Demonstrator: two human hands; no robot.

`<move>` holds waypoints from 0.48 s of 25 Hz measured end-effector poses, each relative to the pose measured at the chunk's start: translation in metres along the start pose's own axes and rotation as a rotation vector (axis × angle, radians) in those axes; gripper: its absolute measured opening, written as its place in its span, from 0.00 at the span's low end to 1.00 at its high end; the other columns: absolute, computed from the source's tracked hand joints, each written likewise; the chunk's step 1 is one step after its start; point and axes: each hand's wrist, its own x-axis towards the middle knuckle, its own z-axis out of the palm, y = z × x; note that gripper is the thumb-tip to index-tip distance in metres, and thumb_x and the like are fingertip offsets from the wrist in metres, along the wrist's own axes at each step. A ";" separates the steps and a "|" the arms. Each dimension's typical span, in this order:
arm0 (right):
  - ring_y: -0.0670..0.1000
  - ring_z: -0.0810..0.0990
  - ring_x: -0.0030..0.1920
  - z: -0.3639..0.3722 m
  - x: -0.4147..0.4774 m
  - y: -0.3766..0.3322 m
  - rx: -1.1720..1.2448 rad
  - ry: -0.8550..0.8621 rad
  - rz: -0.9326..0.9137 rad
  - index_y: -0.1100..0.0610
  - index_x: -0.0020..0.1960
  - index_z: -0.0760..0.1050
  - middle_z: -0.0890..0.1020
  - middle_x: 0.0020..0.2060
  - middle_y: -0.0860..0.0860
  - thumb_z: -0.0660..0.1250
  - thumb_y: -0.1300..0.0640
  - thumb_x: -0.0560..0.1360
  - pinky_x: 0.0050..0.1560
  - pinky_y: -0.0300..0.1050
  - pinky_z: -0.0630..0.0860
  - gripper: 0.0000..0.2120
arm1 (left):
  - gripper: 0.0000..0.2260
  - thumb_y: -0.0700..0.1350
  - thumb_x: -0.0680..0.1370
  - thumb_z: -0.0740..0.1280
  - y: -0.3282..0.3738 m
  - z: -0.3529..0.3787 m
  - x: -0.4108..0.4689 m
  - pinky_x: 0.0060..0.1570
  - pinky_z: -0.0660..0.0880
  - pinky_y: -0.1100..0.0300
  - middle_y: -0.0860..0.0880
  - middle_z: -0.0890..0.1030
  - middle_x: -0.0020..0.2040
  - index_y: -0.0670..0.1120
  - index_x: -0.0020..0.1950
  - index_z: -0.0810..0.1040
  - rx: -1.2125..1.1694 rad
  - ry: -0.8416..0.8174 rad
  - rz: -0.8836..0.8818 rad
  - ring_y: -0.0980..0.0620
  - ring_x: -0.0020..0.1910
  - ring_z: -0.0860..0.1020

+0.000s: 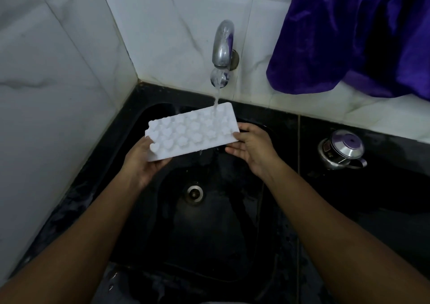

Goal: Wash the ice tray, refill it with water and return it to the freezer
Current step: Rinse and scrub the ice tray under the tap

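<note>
Head view is giving me no legible writing; the label on the steel pot [339, 150] is blurring out. I am seeing the left hand [144, 161] gripping the left end of the white ice tray [193, 131], fingers curling beneath, thumb on top. The right hand [251, 150] is pinching the right end. Both are holding the tray over the black sink [209, 234], and water [216, 101] from the tap [223, 45] is striking its far right cells.

Both forearms extend forward, converging. Left grip [144, 161] — palm up — holds the ice tray [193, 131] at one end; right grip [252, 149] pinches the opposite end.
</note>
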 end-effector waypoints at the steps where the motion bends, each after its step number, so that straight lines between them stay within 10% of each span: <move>1: 0.55 0.88 0.46 0.006 -0.003 0.002 -0.016 -0.025 -0.023 0.58 0.58 0.79 0.88 0.50 0.57 0.66 0.67 0.80 0.44 0.48 0.85 0.09 | 0.10 0.45 0.84 0.68 -0.002 -0.008 0.000 0.45 0.85 0.53 0.46 0.88 0.59 0.47 0.62 0.85 0.007 0.032 -0.006 0.47 0.56 0.88; 12: 0.58 0.87 0.49 -0.051 -0.005 0.049 0.040 0.159 0.101 0.61 0.59 0.77 0.84 0.56 0.61 0.61 0.72 0.78 0.41 0.48 0.84 0.13 | 0.14 0.44 0.88 0.59 -0.013 0.025 -0.018 0.43 0.85 0.54 0.50 0.88 0.60 0.54 0.66 0.82 0.192 -0.147 0.082 0.49 0.56 0.88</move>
